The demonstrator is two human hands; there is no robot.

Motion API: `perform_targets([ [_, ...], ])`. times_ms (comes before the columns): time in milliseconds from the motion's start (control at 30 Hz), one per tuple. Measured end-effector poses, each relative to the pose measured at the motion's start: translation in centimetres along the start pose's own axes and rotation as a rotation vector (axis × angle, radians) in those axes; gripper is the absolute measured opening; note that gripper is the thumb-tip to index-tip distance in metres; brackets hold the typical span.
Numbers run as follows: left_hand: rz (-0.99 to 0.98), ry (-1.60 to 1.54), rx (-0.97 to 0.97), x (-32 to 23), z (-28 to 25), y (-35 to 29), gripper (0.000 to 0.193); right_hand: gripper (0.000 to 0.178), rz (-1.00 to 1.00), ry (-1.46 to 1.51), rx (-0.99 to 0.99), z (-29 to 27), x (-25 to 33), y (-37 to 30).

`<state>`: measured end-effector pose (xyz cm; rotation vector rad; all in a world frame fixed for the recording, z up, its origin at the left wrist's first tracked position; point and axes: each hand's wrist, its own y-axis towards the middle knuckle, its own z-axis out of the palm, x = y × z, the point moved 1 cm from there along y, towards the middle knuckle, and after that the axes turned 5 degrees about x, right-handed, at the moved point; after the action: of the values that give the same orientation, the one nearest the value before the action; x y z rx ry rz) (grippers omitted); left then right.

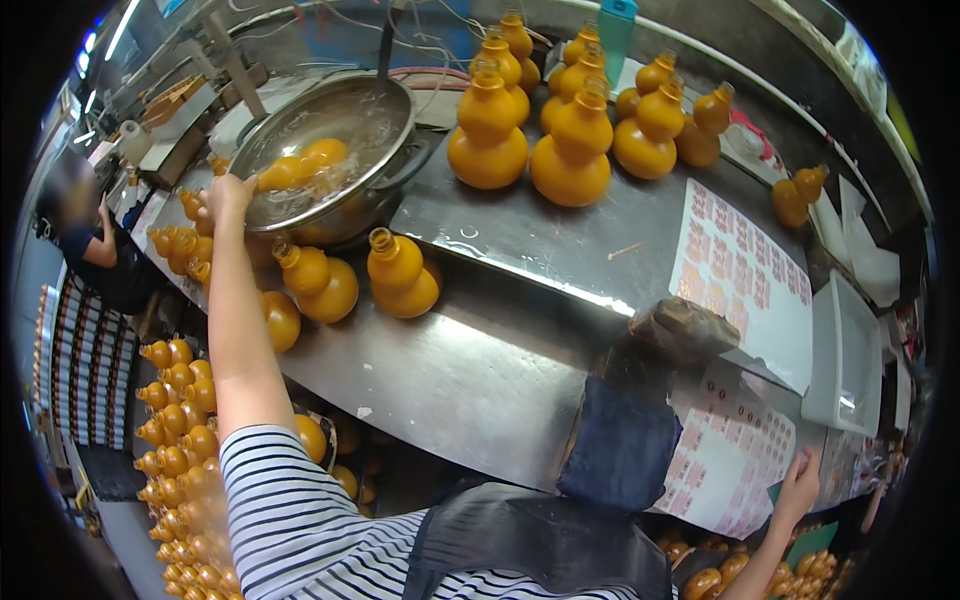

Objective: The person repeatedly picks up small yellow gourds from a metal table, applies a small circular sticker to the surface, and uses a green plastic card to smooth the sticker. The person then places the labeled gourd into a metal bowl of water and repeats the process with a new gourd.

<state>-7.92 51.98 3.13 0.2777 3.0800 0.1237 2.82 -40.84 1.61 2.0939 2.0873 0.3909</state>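
Observation:
At the far left my left hand point(228, 195) grips the neck end of an orange gourd-shaped bottle point(303, 165). The bottle lies tilted in the stirred water of a round metal basin point(398, 120). On the right, my right hand point(798, 485) is by the edge of a sheet of printed labels point(735, 470), its fingers drawn together. A small teal edge shows beside it, but whether the fingers hold it is unclear. Two upright gourd bottles, one point(318, 283) and another point(403, 272), stand on the lower metal surface in front of the basin.
Several gourd bottles point(572, 150) stand on the raised metal bench point(530, 235). To the right lie another label sheet point(745, 280), a brown wrapped block point(685, 328) and a white tray point(845, 360). A dark blue pad point(618, 445) sits at the front edge. More bottles crowd below left; a person point(95, 240) is beyond.

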Motion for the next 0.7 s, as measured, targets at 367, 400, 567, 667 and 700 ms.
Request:
perform_targets([
  [367,0.151,0.02,0.027,-1.8,5.7,4.8,0.045,0.02,0.049,-0.059,-0.016,-2.4,-0.3,-3.7],
  [400,0.176,0.14,0.015,-0.3,7.1,9.2,0.045,0.02,0.057,-0.052,0.0,-2.2,-0.4,-3.7],
  [567,0.309,0.319,-0.127,7.7,8.4,21.6,0.058,0.021,0.092,0.132,0.01,-1.3,1.2,-3.5],
  [667,0.377,0.191,-0.143,5.7,12.0,18.9,0.057,0.017,0.184,0.211,0.089,-1.6,0.9,-4.2],
  [700,0.383,0.17,-0.164,5.5,11.2,18.6,0.057,0.015,0.151,0.25,0.1,-0.5,0.4,-4.6],
])
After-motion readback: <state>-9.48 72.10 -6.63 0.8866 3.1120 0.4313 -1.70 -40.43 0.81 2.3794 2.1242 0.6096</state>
